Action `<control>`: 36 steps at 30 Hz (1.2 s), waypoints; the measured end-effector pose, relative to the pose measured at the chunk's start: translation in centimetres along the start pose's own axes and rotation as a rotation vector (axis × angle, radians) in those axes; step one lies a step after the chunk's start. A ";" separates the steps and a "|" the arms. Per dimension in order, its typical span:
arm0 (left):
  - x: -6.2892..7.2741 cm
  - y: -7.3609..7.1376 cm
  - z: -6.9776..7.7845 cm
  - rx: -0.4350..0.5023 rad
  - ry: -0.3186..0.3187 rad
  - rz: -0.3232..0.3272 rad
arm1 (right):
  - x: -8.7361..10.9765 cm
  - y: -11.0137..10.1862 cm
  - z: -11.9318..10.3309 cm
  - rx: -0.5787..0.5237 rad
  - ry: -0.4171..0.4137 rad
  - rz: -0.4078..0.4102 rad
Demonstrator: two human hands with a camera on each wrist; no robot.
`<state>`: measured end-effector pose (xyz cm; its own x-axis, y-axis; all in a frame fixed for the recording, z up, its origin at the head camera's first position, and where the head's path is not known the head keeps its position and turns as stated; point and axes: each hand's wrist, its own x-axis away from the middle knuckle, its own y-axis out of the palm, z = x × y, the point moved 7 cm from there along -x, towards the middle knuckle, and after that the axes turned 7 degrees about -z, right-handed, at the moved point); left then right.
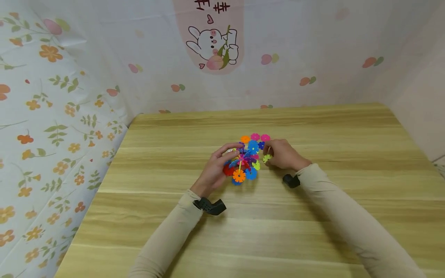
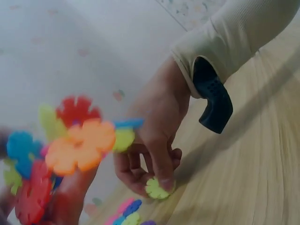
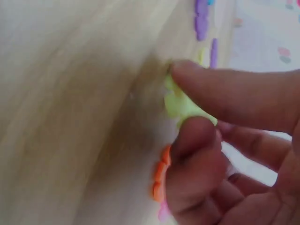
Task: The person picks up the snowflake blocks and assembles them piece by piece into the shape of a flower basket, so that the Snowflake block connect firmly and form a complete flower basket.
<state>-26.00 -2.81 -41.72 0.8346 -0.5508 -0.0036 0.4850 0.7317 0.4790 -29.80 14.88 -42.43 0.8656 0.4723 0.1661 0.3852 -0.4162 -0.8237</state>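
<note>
My left hand (image 1: 213, 170) holds a cluster of joined plastic snowflake discs (image 1: 242, 159) in red, orange, blue, purple, pink and yellow-green. The same cluster looms close and blurred in the left wrist view, an orange disc (image 2: 80, 146) foremost. To the right of it, my right hand (image 1: 284, 154) pinches one yellow-green snowflake disc (image 1: 267, 158) between thumb and fingertips, low over the table. The right wrist view gives a close look at this notched disc (image 3: 180, 102), partly hidden by the thumb and a finger.
Loose discs lie just beyond the cluster: an orange one (image 1: 245, 139), pink ones (image 1: 255, 136) and a dark blue one (image 1: 261, 145). They rest on a wood-grain table (image 1: 243, 239). A printed cloth (image 1: 285, 38) hangs behind, and a floral one (image 1: 62, 146) at the left.
</note>
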 end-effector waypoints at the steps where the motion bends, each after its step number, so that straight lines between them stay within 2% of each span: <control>1: -0.1 0.0 0.0 -0.001 0.011 0.014 | 0.2 -0.1 0.2 -0.012 0.000 -0.004; 5: -0.4 -0.1 0.0 -0.009 0.045 0.080 | 1.1 -0.7 0.5 -0.106 -0.009 0.009; 8: -0.5 -0.2 0.0 -0.012 0.050 0.114 | 2.0 -1.6 0.0 -0.253 -0.012 0.059; 12: -0.6 -0.2 0.0 0.001 0.065 0.127 | 3.1 -3.1 -1.8 -0.415 -0.061 0.157; 17: -0.7 -0.1 0.0 0.003 0.086 0.123 | 3.9 -3.6 -3.9 -0.525 -0.110 0.219; 21: -0.7 0.2 0.1 -0.009 0.083 0.123 | 4.0 -3.5 -4.6 -0.547 -0.120 0.252; 27: -0.6 0.4 -0.3 -0.010 0.065 0.148 | 4.1 -3.1 -4.9 -0.506 -0.127 0.298; 32: -0.8 0.8 -0.4 -0.077 0.076 0.152 | 4.2 -3.0 -4.9 -0.471 -0.125 0.343; 36: -0.9 1.1 -0.2 -0.141 0.108 0.143 | 4.2 -3.1 -4.8 -0.470 -0.120 0.362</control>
<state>-26.18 -1.43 -41.41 0.9171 -0.3966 -0.0417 0.3847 0.8524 0.3542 -25.81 14.42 -36.55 0.9364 0.3098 -0.1650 0.1969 -0.8527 -0.4838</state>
